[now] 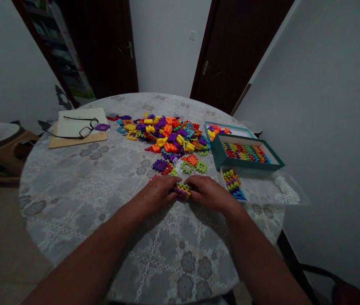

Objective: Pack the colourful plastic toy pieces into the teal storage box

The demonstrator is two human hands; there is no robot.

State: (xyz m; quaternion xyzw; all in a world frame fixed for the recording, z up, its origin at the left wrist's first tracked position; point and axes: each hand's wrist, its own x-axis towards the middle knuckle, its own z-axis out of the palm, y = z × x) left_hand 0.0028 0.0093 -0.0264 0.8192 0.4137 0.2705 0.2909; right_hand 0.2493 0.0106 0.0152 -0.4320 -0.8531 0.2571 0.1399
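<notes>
Between my two hands, low over the table, is a small stack of interlocking plastic pieces [182,192] in yellow, green and purple. My left hand [162,189] has its fingers and thumb closed on the stack's left side. On its right side, the fingers of my right hand [203,190] are wrapped round it. Just beyond my hands lie loose toothed pieces: a purple one [160,165], a green one [201,167], an orange one [191,159] and a white one [177,164]. Further back spreads a large heap of mixed coloured pieces [170,135].
On the right, a teal box [246,163] holds rows of coloured pieces, with its lid [245,129] behind. A clear tray [256,188] in front has stacked and white pieces. Glasses [86,131] rest on papers [68,142] at left. Patterned cloth [81,190] covers the round table.
</notes>
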